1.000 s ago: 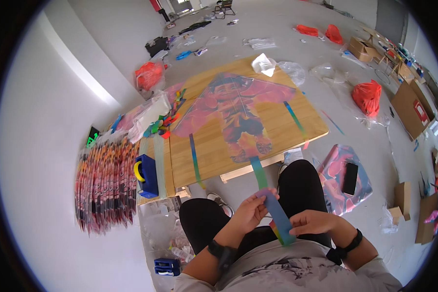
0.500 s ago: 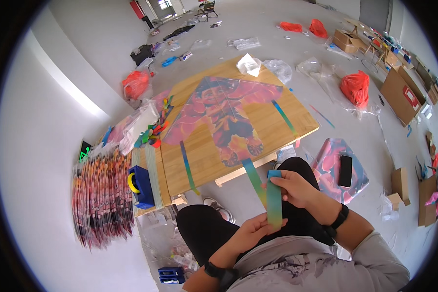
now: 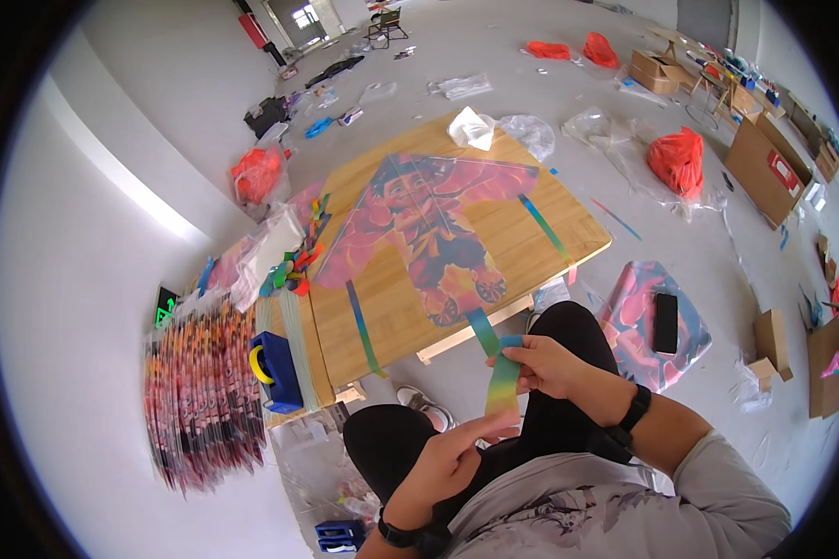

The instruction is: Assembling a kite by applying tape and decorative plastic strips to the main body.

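Note:
A colourful kite point(image 3: 438, 219) printed with a cartoon figure lies flat on the wooden table point(image 3: 569, 228). From its lower middle, a blue-to-yellow ribbon tail point(image 3: 502, 387) runs over the edge to my lap. My right hand point(image 3: 548, 365) is closed, pinching the bluish part of this ribbon between thumb and fingers. Below it, my left hand point(image 3: 447, 461) reaches across with its index finger stretched against the ribbon's yellow-orange end. Its thumb stands apart from that finger; the other fingertips are partly hidden. Two more ribbon tails, a left one point(image 3: 362, 326) and a right one point(image 3: 546, 227), cross the tabletop.
On the left are a blue tape dispenser point(image 3: 276, 373), a stack of packaged kites point(image 3: 200, 391) and coloured ribbon pieces point(image 3: 294, 270). White crumpled paper point(image 3: 472, 129) sits at the far edge. A black phone point(image 3: 666, 323) rests on a printed package at right. Cardboard boxes point(image 3: 764, 172) stand beyond.
My left thumb has come away from the ribbon's lower end, and the index finger now points across it. My right hand has moved slightly left and down with the ribbon. The view has shifted slightly.

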A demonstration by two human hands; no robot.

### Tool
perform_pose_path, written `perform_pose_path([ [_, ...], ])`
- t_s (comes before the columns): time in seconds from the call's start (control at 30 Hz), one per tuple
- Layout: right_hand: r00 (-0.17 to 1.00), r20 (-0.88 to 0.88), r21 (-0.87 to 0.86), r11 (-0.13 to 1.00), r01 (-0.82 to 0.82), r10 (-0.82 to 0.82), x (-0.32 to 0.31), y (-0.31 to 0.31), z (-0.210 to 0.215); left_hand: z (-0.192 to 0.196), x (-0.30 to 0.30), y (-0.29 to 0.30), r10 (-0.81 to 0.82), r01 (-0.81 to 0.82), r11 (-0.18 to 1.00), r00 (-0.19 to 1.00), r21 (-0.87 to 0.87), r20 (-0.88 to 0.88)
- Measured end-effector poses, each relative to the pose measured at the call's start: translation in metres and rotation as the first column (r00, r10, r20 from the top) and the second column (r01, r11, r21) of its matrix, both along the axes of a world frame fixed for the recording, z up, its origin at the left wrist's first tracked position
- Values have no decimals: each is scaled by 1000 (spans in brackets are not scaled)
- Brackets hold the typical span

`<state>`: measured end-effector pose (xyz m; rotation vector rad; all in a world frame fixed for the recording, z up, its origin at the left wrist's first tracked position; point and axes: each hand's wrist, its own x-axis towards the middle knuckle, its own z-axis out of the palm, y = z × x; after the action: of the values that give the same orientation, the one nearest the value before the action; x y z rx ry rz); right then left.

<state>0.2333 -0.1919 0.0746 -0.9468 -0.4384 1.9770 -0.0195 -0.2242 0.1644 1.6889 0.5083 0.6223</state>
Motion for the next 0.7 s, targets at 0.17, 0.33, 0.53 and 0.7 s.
perform_pose_path([
  [0.17, 986, 154, -19, 998, -67, 69, -10, 4, 6, 19, 0, 21, 36, 29, 897, 990, 440, -139],
  [0.33, 981, 137, -14, 990, -140, 141, -13, 3, 37, 41, -2, 49, 128, -43, 827, 985, 561, -113],
  [0.53, 987, -28, 143, 978, -151, 156, 18, -5, 15, 69, 10, 124, 520, -545, 820, 837, 175, 171],
  [0.7, 991, 68, 239, 967, 94, -113, 37, -8, -15, 101, 13, 211, 585, -609, 793, 750, -23, 308],
])
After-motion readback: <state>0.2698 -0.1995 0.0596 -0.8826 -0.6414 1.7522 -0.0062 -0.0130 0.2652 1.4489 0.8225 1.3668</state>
